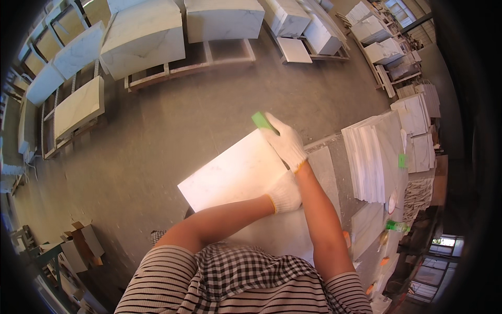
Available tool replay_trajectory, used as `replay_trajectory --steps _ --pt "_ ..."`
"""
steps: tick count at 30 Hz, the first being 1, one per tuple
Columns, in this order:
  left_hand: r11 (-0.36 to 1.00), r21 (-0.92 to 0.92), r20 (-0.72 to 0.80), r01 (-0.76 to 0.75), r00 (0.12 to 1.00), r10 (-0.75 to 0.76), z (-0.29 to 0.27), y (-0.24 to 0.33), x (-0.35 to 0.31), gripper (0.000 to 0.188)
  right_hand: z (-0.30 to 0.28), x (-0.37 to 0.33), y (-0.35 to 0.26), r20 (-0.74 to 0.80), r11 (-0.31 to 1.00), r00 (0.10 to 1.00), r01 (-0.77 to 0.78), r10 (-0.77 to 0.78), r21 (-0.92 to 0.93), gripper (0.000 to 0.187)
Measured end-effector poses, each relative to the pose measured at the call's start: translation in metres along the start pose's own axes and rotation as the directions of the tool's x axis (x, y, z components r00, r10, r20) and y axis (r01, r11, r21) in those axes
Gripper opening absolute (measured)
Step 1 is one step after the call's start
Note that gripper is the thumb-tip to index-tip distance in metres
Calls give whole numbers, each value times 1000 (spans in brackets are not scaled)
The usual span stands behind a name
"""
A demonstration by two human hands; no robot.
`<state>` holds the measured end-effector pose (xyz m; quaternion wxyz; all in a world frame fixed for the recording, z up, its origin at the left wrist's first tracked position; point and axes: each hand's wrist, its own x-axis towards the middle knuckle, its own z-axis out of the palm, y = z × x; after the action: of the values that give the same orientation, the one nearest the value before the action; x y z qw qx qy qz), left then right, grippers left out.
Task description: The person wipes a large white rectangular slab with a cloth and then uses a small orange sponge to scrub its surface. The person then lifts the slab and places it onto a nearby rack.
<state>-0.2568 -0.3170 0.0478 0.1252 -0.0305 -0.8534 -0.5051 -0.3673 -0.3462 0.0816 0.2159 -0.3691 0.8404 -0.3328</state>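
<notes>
The right hand (pixel 285 140), in a white knitted glove, is closed around a green block (pixel 261 122) and holds it at the far right corner of a white, faintly veined tile (pixel 235 172). The left hand (pixel 287 192), gloved likewise, touches the tile's right side near its near corner; its fingers are hidden, so whether it grasps the edge or only presses on it cannot be told. The tile reaches from both hands out to the left, its left corner showing against the floor (pixel 130 136) beyond the left edge of the worktop (pixel 341 172). A pale slab (pixel 325 178) lies beneath the right forearm.

Toward the worktop's far right corner, a stack of tiles (pixel 366 162) leans together, with a second green block (pixel 401 160) at its right side. Along the right edge, nearer the body, is a green bottle (pixel 398 226); its contents cannot be made out. At lower left on the floor, a cardboard box (pixel 81 246) stands with its flaps open, its inside too dim to read. Across the floor, a long rack (pixel 209 65) bears large veined blocks (pixel 144 39) along its far edge.
</notes>
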Motion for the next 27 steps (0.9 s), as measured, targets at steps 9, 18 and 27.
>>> replay_trajectory --steps 9,18,27 --pt "982 191 249 -12 968 -37 -14 6 1 32 43 21 -67 119 694 920 361 -372 -623 28" --pt "964 256 413 -70 910 -43 -3 -1 -1 37 43 19 -61 103 508 955 237 -277 -828 21" --pt "875 417 628 -245 774 -82 -18 6 15 40 88 -12 -68 109 634 920 342 -376 -694 13"
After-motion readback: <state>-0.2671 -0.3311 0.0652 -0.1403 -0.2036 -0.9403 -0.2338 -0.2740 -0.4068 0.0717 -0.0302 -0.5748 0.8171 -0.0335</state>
